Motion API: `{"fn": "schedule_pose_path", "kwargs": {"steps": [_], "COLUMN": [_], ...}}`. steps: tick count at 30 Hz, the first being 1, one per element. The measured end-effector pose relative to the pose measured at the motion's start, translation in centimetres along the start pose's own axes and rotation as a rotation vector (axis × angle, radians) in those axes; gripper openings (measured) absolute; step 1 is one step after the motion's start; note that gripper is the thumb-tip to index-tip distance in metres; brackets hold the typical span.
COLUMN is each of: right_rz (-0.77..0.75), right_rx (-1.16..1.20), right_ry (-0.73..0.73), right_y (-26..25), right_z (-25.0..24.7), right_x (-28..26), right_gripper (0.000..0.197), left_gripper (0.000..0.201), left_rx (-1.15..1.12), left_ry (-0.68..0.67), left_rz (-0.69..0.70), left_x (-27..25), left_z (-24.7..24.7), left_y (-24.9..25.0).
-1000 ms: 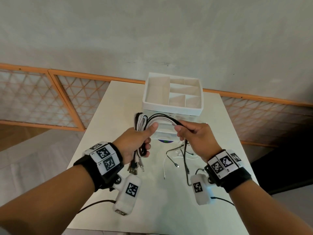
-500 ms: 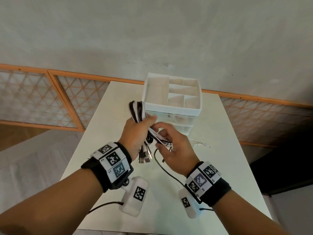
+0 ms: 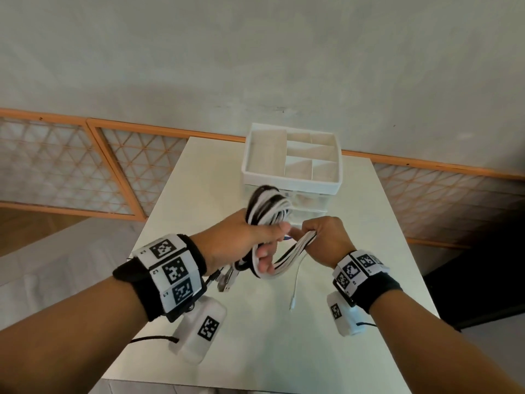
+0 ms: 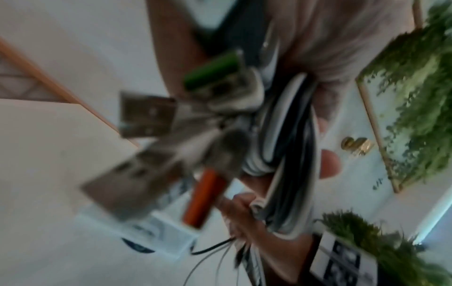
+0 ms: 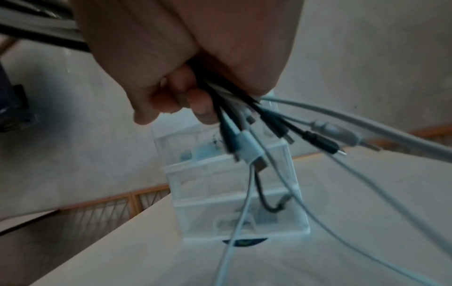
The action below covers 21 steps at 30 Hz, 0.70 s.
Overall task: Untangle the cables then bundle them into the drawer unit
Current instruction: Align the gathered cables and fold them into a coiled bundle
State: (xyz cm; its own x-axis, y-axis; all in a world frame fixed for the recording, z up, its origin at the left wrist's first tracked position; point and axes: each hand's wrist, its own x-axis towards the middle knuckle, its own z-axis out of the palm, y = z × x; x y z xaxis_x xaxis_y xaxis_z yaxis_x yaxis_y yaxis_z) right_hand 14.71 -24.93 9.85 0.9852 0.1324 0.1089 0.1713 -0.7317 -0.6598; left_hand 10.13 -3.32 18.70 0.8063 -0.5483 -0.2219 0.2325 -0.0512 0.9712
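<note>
No readable words, brands or numbers anywhere. Only black-and-white square code markers on the wristbands, with tiny characters beside them too small to read.

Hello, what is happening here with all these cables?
A person is winding a bunch of black and white cables into a coil above a white table. The left hand grips the coil, and the right hand grips the free strands. One thin white cable end hangs down. The white plastic drawer unit stands behind.
</note>
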Motion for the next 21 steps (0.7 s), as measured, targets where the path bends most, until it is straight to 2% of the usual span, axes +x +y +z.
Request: {"fn": "schedule_pose_path", "kwargs": {"steps": [4, 6, 8, 10, 18, 21], "right_rz": [-0.024, -0.004, -0.021, -0.032, -0.015, -0.044], "right_rx": [-0.088, -0.116, -0.166, -0.208, -0.204, -0.172], "right_ry": [0.037, 0.036, 0.032, 0.04, 0.072, 0.09], "right_y": [-1.3, -2.1, -3.0, -3.9, -4.6, -4.9], "right_z": [-0.4, -0.4, -0.3, -0.3, -0.6, -0.8], "right_x": [0.3, 0.4, 0.4, 0.5, 0.6, 0.7], "right_gripper": [0.064, 0.062, 0.058, 0.056, 0.05, 0.051], "left_gripper": [0.055, 0.049, 0.029, 0.027, 0.026, 0.017], "left_rx": [0.125, 0.166, 0.294, 0.398, 0.458, 0.482], "left_ry": [0.054, 0.072, 0.085, 0.118, 0.323, 0.346], "left_rz": [-0.155, -0.207, -0.256, -0.291, -0.235, -0.171], "left_x": [0.3, 0.7, 1.2, 1.5, 2.0, 2.0], "left_z": [0.8, 0.9, 0.8, 0.9, 0.7, 0.7], "left_y": [-0.9, -1.2, -1.7, -2.0, -2.5, -2.3]}}
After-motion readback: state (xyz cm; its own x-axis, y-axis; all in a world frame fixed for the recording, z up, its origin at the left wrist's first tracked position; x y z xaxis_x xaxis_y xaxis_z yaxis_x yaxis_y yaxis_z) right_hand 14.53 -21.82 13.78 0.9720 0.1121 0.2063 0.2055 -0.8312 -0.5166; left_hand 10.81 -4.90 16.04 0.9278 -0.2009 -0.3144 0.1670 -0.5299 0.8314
